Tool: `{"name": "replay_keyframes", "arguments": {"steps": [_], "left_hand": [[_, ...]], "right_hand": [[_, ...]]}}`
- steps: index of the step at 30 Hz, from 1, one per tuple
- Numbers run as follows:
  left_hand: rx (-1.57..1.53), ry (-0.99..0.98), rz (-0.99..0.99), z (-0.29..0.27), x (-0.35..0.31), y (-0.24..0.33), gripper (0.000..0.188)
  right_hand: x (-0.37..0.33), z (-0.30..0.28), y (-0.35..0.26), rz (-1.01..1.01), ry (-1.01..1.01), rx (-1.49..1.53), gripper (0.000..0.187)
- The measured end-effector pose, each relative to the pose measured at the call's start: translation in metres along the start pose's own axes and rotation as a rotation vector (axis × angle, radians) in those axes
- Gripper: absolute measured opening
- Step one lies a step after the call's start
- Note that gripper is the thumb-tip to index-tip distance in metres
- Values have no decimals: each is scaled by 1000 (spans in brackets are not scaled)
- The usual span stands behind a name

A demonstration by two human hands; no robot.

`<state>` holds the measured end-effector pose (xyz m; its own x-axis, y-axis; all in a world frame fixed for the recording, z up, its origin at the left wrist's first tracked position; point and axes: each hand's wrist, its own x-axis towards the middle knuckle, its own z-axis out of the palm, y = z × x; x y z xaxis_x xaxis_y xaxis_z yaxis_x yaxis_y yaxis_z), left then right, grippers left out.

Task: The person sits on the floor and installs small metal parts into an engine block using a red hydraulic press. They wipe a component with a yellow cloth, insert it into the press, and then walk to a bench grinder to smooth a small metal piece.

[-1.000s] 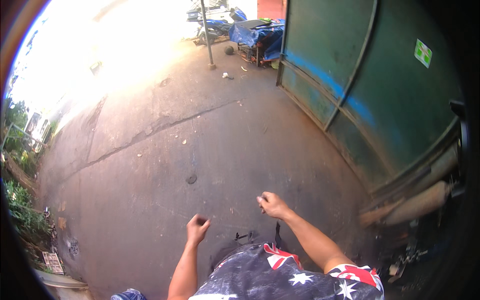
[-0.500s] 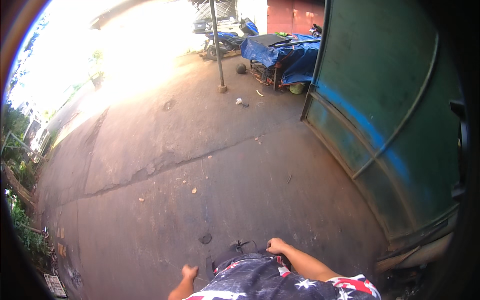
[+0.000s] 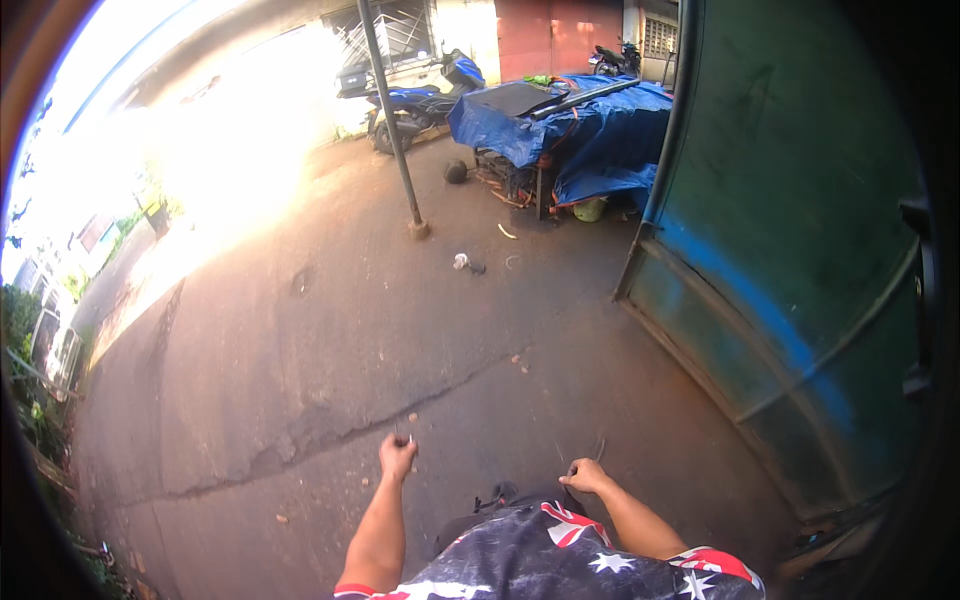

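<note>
My left hand [image 3: 398,457] is raised over the pavement with its fingers closed. A small pale tip [image 3: 411,438] shows at them; its kind is too small to tell. My right hand [image 3: 586,476] is held in front of my waist, fingers curled together; whether anything is in them I cannot make out. Between the hands, below them, is my dark patterned shirt [image 3: 520,545] with red and white shapes and stars. Just past its hem a dark item with a thin cord or strap [image 3: 497,497] shows in part.
A green metal gate [image 3: 790,180] stands at the right. Ahead are a thin post [image 3: 392,130], a table-like stand under a blue tarp [image 3: 610,130], and a parked blue motorcycle [image 3: 415,105]. Litter [image 3: 466,263] lies on the cracked pavement [image 3: 240,400]; plants [image 3: 25,330] line the left.
My left hand has risen and reached forward from beside my waist. My right hand has shifted slightly right. The view has tilted up, showing more of the tarp and motorcycle.
</note>
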<state>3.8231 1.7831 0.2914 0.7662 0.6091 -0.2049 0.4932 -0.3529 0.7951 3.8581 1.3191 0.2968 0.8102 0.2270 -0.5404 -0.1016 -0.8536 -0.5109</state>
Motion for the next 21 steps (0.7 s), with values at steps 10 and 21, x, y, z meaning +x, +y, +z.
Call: {"name": "replay_keyframes", "arguments": {"steps": [10,21], "left_hand": [[557,-271,-706,26,65,-93,39],[417,-337,155,276,716,329,25]], "right_hand": [[343,-154,-135,-95,-73,57,43],[540,-272,-94,170,210,250,54]]}}
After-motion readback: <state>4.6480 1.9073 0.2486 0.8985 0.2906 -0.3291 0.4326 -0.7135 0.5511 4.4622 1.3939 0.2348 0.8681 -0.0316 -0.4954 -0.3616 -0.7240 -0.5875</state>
